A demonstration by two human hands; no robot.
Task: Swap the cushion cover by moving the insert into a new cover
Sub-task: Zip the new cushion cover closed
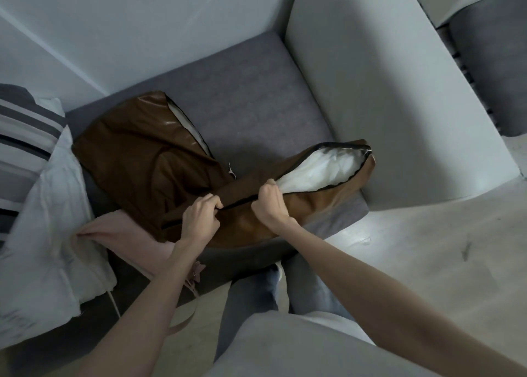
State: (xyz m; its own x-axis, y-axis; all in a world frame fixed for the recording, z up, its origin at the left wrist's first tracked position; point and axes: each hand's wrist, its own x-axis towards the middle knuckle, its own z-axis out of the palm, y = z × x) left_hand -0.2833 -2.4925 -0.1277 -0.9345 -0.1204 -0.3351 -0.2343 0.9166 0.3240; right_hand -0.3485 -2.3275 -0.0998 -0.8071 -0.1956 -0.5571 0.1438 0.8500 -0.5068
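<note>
A brown leather-look cushion [313, 205] lies on the grey sofa seat [256, 105], its black zip partly open and the white insert [322, 165] showing through the gap. My left hand [201, 217] pinches the closed end of the zip seam. My right hand [269, 202] grips the zip where the opening starts. A second brown cover [137, 154] lies crumpled behind it, with white lining visible at its own opening.
A white insert [48, 222] and a striped cushion [22, 137] sit at the left. A pink cover [119, 234] lies under my left forearm. The pale sofa armrest [385, 91] stands at the right. My legs stand against the seat's front edge.
</note>
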